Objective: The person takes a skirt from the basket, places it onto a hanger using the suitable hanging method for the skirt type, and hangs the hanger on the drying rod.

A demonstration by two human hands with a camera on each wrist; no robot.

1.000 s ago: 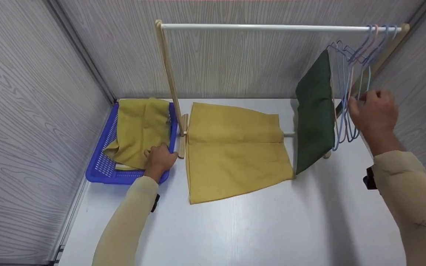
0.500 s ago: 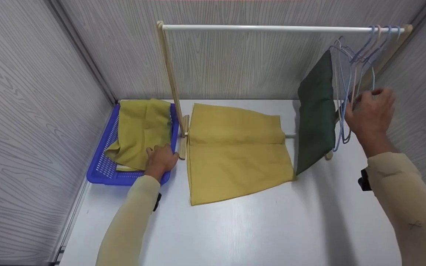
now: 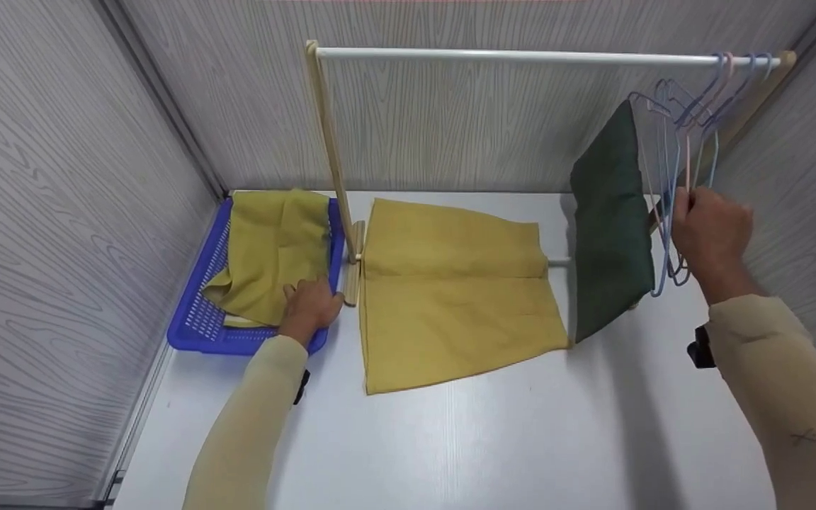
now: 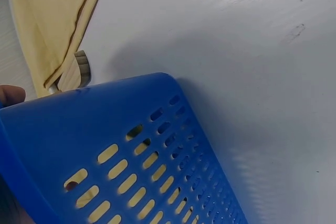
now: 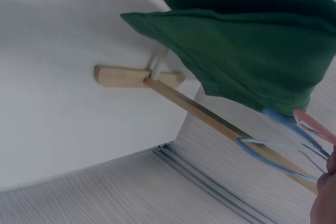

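Note:
My right hand point(image 3: 714, 223) grips the lower wires of several clothes hangers point(image 3: 684, 152), blue and pink, which hang at the right end of the white rail. In the right wrist view its fingers point(image 5: 326, 195) meet the hanger wires; how many are held is hidden. Against the hangers hangs a dark green cloth point(image 3: 610, 219). My left hand point(image 3: 310, 304) rests over the near right rim of a blue plastic basket point(image 3: 192, 340), its fingers touching the olive-yellow cloth point(image 3: 273, 244) inside. The left wrist view shows mostly the basket's slotted wall point(image 4: 100, 108).
The rack's white rail point(image 3: 521, 54) spans two wooden posts, the left post point(image 3: 326, 134) standing beside the basket. A folded mustard cloth point(image 3: 457, 304) lies flat on the white table point(image 3: 450, 446), over the rack's lower bar. Wood-grain panels point(image 3: 450, 134) enclose the back and sides.
My right hand, with fingers spread near the hangers before, has curled round their wires. The hangers and green cloth have swung slightly to the right. My left hand stays put.

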